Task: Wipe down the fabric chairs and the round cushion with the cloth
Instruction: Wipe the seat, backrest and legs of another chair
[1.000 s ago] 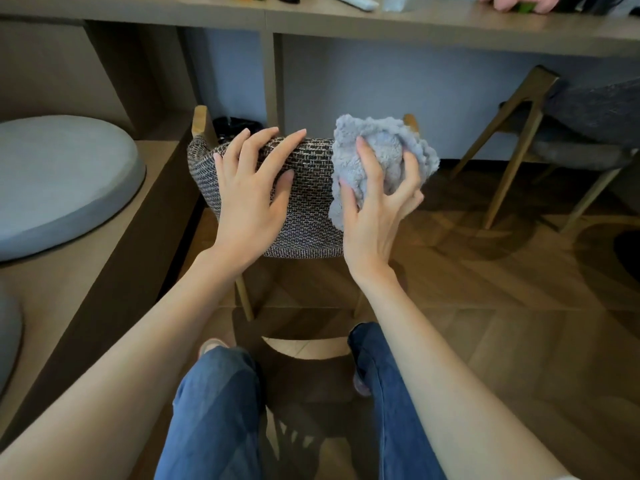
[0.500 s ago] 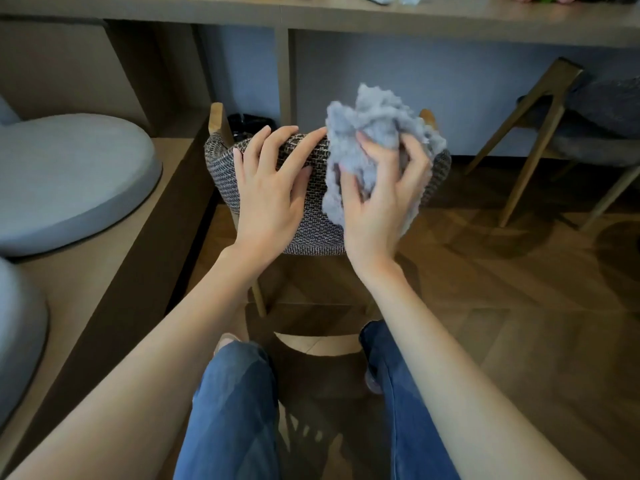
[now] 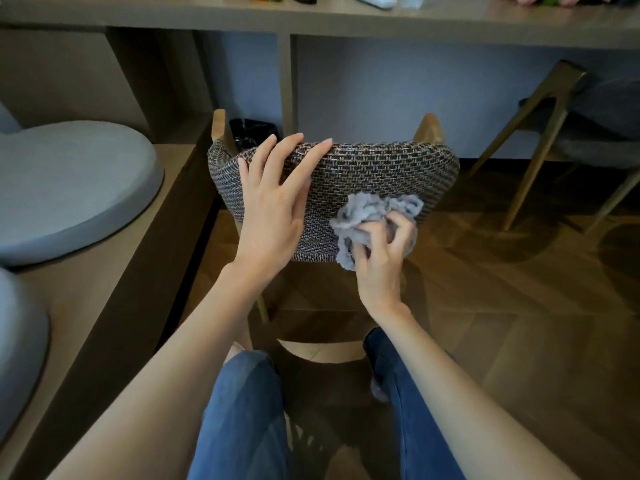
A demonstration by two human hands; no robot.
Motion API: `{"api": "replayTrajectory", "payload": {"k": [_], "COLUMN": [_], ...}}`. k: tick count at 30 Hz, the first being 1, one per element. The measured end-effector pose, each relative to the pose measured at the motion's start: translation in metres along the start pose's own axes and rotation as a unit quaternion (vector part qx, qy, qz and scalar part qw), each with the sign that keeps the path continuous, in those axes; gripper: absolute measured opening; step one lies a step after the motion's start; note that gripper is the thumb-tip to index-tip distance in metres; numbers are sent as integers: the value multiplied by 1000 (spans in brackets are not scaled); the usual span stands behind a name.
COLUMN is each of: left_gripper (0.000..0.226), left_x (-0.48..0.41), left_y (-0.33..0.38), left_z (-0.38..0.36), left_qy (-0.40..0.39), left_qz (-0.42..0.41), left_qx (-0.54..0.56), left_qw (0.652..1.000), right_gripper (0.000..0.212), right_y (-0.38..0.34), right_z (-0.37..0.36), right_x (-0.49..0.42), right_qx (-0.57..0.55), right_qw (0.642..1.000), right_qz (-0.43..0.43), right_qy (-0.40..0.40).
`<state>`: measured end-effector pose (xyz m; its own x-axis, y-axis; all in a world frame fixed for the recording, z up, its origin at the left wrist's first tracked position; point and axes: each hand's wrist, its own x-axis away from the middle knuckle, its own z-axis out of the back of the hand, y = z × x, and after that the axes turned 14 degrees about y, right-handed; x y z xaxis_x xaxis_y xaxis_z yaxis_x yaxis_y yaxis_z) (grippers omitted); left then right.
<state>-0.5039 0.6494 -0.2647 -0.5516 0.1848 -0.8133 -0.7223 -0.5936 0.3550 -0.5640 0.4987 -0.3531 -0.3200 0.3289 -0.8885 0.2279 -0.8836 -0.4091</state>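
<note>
A chair with a dark woven fabric backrest (image 3: pixel 374 168) stands right in front of me, its back facing me. My left hand (image 3: pixel 273 209) lies flat on the left part of the backrest, fingers straight and reaching its top edge. My right hand (image 3: pixel 381 261) grips a crumpled grey fluffy cloth (image 3: pixel 367 216) and holds it against the lower right part of the backrest. A round grey cushion (image 3: pixel 69 188) lies on the wooden platform to the left. A second fabric chair (image 3: pixel 588 133) with wooden legs stands at the far right.
A long wooden desk (image 3: pixel 311 19) runs across the top with small items on it. A black bin (image 3: pixel 252 131) sits under it behind the chair. Another grey cushion (image 3: pixel 17 341) shows at the left edge. My legs in jeans (image 3: pixel 242 410) are below; wooden floor lies to the right.
My right hand has brought the cloth down from the backrest's top edge to its lower right part. My left hand stays on the backrest.
</note>
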Motion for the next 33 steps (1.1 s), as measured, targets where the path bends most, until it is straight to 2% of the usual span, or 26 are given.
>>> {"api": "replayTrajectory", "payload": {"k": [3,6,9,13,15,17,19,21,25,29,33], "left_gripper": [55,61,63,62,56,47,44,39,25,20,36], "left_x": [6,16,29,51,67,79,83,80,60,37,22], "left_y": [-10,-16,-18,-19,-18,-14,-4,9,30,28,18], "left_z": [5,11,12,13,11,7,4,2,5,9,5], "left_qy": [-3,-3,0,-3,-8,-25,-47,-53,2,88,171], "left_qz": [-4,67,119,149,156,208,302,356,330,363,298], "left_qx": [12,21,56,88,84,118,186,265,351,353,248], "left_qw": [1000,998,991,985,984,971,934,895,876,858,906], "right_gripper": [27,21,16,30,34,36,43,51,52,44,44], "right_y": [-19,-17,8,32,26,11,-7,-22,-46,-54,-39], "right_z": [2,-7,-11,-2,7,17,27,34,42,40,34], "right_x": [-36,-43,-6,29,27,15,-3,-20,-43,-54,-52], "right_qx": [6,58,77,65,41,21,-3,-34,-114,-121,22], "right_qw": [995,988,991,984,981,985,990,992,990,988,991], "right_qz": [50,90,106,-1,-41,-34,-15,-8,-10,5,95], "right_qy": [91,108,22,-163,-183,-166,-139,-122,-85,-92,-91]}}
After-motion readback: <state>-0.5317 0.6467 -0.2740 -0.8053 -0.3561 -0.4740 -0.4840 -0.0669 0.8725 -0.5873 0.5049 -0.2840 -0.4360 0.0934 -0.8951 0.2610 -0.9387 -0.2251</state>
